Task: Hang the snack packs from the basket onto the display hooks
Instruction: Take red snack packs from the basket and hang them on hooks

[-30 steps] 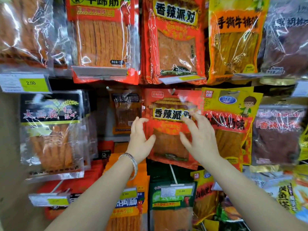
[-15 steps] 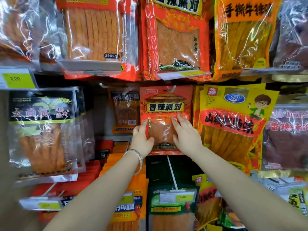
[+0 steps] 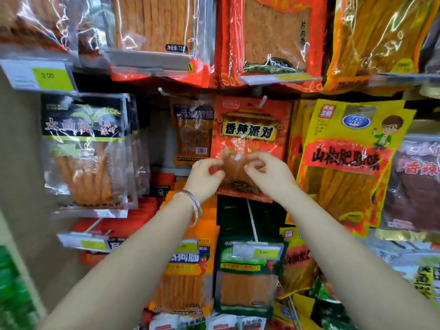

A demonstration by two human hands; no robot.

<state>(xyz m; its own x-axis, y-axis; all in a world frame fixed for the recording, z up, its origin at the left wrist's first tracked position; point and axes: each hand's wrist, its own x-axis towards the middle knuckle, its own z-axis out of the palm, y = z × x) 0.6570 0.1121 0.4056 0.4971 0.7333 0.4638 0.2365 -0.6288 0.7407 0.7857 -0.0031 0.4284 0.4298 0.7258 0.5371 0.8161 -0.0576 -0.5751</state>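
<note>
A red snack pack [image 3: 250, 129] with a yellow label hangs from a white display hook [image 3: 263, 101] in the middle row. Both hands are in front of its lower clear window. My left hand [image 3: 204, 177], with a silver bangle on the wrist, is at the pack's lower left with its fingers loosely curled. At the lower right is my right hand [image 3: 269, 175], curled the same way. Neither hand visibly grips anything, though both are motion-blurred. The basket is out of view.
A yellow pack [image 3: 352, 163] hangs close on the right and a brown pack [image 3: 194, 134] sits further back on the left. A black-label pack [image 3: 81, 148] is at far left. Upper-row packs [image 3: 269, 39] overhang the hook. A price tag [image 3: 256, 252] juts out below.
My hands lay flat on the red pack half a second ago; now the fingers have curled and come off its face. The pack stays on the hook. The camera has tilted down.
</note>
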